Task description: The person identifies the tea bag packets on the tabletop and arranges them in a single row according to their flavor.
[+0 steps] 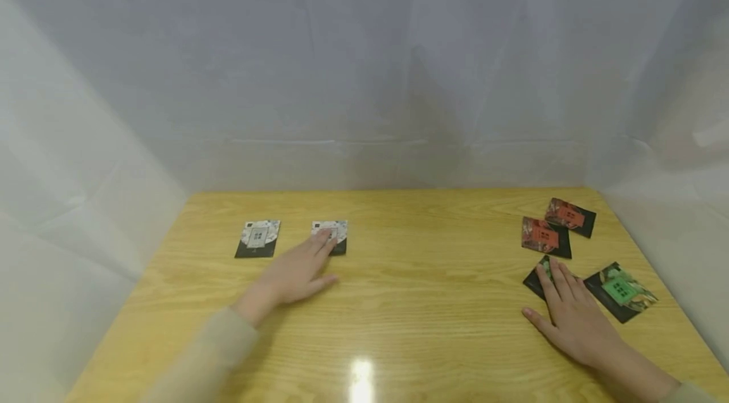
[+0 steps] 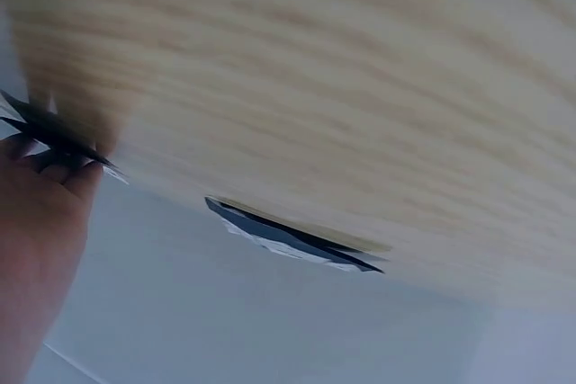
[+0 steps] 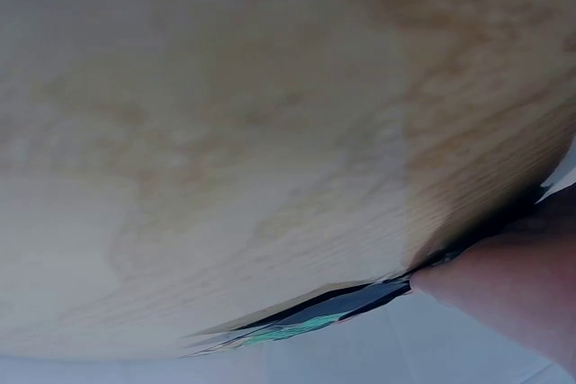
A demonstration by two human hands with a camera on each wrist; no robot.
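Observation:
My left hand [image 1: 299, 267] reaches over the front of a flat white-and-black packet [image 1: 342, 245], its straight fingers lying across it. To the left lies a second white-and-black packet [image 1: 258, 238], which also appears in the left wrist view as a thin sachet [image 2: 297, 236] on the wood. With fingers straight, my right hand [image 1: 575, 314] rests on a green-and-black packet [image 1: 535, 281] and hides much of it. Just right of those fingers is another green-and-black packet [image 1: 621, 291], its green label facing up.
Two red-and-black packets, a nearer one [image 1: 543, 236] and a farther one [image 1: 571, 216], meet at the table's back right. White sheeting [image 1: 364, 74] encloses the back and sides of the wooden table [image 1: 410, 302]. A bright reflection shows near the front.

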